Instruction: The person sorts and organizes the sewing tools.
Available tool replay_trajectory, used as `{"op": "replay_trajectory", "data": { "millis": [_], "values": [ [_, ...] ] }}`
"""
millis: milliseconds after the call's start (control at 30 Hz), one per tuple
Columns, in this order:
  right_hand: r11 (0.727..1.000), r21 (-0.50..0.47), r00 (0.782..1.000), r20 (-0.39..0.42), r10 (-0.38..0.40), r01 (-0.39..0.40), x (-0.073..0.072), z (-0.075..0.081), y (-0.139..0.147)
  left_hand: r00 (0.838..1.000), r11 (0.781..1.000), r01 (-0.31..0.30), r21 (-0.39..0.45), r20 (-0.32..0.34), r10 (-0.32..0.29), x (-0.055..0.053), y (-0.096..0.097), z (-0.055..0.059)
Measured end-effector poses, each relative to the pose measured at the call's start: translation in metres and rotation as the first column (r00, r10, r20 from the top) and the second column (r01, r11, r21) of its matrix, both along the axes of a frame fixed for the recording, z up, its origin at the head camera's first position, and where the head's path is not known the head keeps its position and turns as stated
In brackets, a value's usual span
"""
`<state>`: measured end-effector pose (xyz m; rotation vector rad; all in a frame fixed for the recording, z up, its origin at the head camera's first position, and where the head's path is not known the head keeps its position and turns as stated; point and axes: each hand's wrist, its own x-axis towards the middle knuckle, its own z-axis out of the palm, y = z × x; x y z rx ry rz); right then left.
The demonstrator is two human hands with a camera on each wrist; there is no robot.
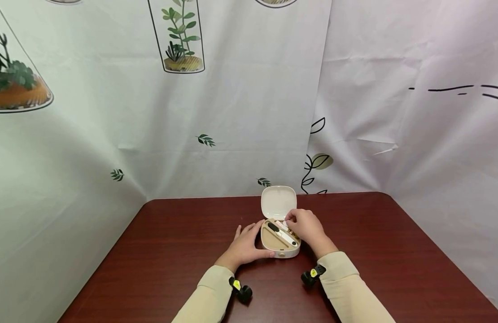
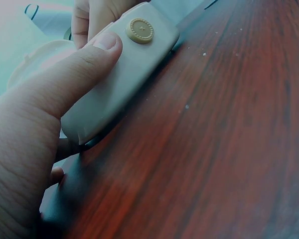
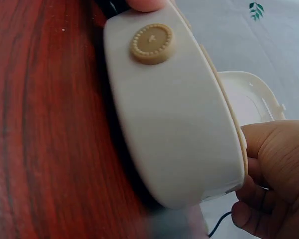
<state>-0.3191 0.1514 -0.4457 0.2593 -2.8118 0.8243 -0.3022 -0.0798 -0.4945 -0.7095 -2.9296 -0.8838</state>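
A small cream hinged box point(image 1: 287, 254) stands on the table, its lid point(image 1: 279, 202) raised at the back. On its front wall is a tan button-shaped catch point(image 3: 152, 44). My left hand point(image 1: 246, 246) grips the box's left side, with the thumb point(image 2: 84, 64) against the front beside the catch. Inside the beige tray point(image 1: 272, 241) lies a slim white tool with a black end point(image 1: 283, 234). My right hand point(image 1: 308, 228) reaches into the back right of the tray and pinches a small white item point(image 1: 285, 223), largely hidden by the fingers. Small gold-coloured pieces lie below that hand.
The dark red wooden table point(image 1: 172, 251) has rounded back corners. Behind it hangs a white cloth point(image 1: 241, 112) printed with plants. Black wrist cameras point(image 1: 242, 291) sit on both sleeves, close to the tabletop.
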Motion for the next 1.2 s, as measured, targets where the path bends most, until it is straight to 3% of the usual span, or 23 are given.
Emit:
{"op": "replay_trajectory", "data": {
  "millis": [233, 800, 1033, 1200],
  "values": [
    [0.998, 0.055, 0.999, -0.003, -0.038, 0.038, 0.002, 0.000, -0.005, 1.000, 1.000, 0.000, -0.008, -0.004, 0.000, 0.001, 0.001, 0.001],
    [0.997, 0.007, 0.996, -0.040, -0.074, 0.074, 0.005, 0.004, -0.003, 1.000, 1.000, 0.009, -0.008, -0.009, -0.009, 0.002, 0.002, 0.002],
    [0.998, -0.038, 0.992, -0.115, -0.052, 0.048, 0.009, 0.018, 0.023, 1.000, 1.000, 0.008, 0.002, 0.003, -0.008, 0.001, 0.001, 0.003],
    [0.999, 0.009, 0.996, -0.078, 0.031, -0.031, 0.016, 0.021, 0.054, 1.000, 1.000, 0.009, 0.006, -0.006, -0.009, 0.001, 0.000, 0.002]
  ]
}}
